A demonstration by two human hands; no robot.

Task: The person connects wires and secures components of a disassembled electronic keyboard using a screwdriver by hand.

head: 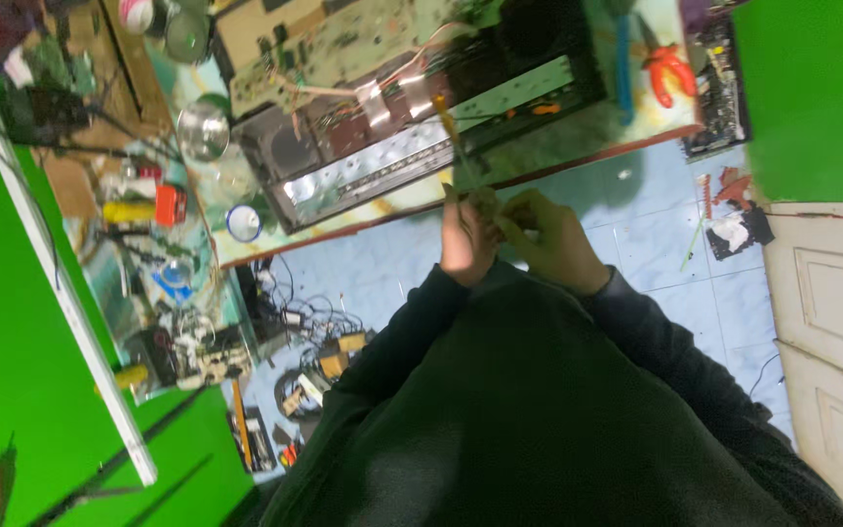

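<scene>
We pinch a yellow-handled screwdriver (446, 125) between our left hand (463, 239) and right hand (548, 239), both closed on it, just off the cluttered workbench (578, 146); its tip could slip and scratch the opened metal amplifier chassis (382, 146)

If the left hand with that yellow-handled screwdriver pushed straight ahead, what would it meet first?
Probably the opened electronic device on the table: the left hand aims the screwdriver toward its metal chassis, though depth is unclear.
</scene>
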